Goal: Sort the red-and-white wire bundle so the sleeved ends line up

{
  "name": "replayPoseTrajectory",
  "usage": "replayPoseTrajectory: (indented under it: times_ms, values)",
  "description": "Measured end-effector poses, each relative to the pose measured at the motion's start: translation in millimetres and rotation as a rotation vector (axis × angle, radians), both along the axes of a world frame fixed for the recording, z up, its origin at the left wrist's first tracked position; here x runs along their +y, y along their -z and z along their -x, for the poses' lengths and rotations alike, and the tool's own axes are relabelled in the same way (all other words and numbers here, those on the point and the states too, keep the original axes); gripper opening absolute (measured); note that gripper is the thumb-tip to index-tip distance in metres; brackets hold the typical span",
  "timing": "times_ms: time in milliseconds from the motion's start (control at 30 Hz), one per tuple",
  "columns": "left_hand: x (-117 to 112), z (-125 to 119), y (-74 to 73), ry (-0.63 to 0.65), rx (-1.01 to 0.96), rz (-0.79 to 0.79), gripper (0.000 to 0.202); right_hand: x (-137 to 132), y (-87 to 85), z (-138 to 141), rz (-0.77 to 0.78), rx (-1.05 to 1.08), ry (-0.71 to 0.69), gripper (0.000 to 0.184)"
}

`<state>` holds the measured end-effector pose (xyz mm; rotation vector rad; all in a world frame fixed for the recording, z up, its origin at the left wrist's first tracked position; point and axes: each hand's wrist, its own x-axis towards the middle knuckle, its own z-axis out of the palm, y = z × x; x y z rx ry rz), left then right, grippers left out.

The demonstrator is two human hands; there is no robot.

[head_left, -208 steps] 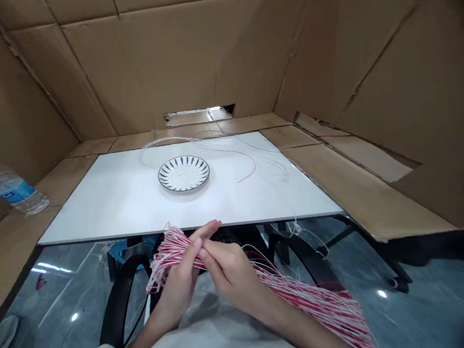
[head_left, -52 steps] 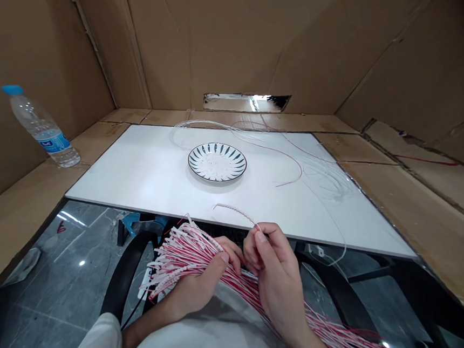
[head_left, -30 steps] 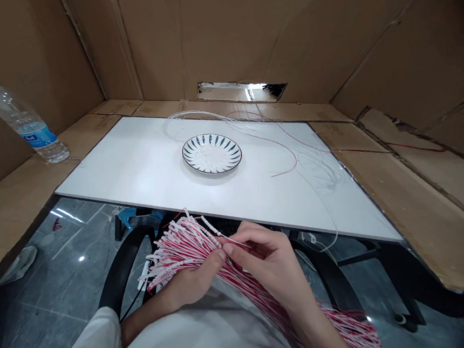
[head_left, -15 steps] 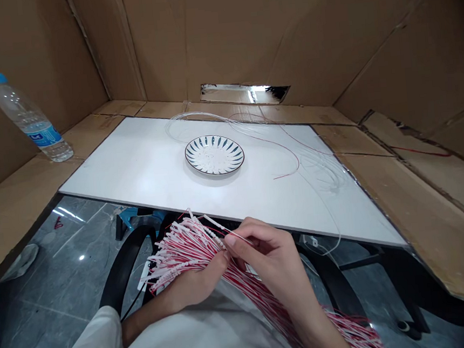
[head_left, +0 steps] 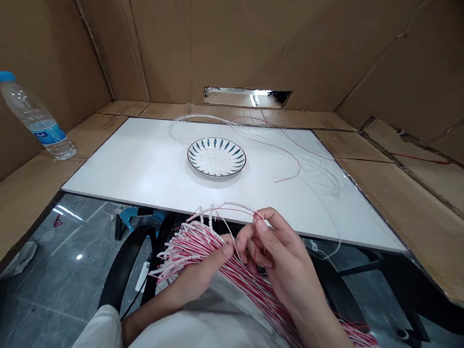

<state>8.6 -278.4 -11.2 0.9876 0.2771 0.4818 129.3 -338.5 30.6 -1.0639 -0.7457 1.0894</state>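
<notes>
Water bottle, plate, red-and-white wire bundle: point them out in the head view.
water bottle point(head_left: 49, 134), head view, on its label
plate point(head_left: 218, 173), head view, on its near rim
red-and-white wire bundle point(head_left: 200, 247), head view, on its strands above the left hand
</notes>
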Motion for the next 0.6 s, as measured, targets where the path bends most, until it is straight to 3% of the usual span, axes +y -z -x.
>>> replayPoseTrajectory:
  times_ms: [133, 367, 600]
  values:
    - [-0.5, -7.4, 5.6, -0.027, -0.091, 0.144, 0.027, -1.2, -0.6, -0.4, -0.051, 0.046, -0.011, 0.019]
    - [2.2, -12.9, 6.9, -0.089, -0.135, 0.46, 0.019, -7.0, 3.1, -1.3, -0.305, 0.0, 0.119, 0.014]
    - [1.1, -14.9, 9.3, -0.139, -0.186, 0.543, 0.032, -30.5, 8.7, -19.9, -0.096, -0.19, -0.064, 0.017]
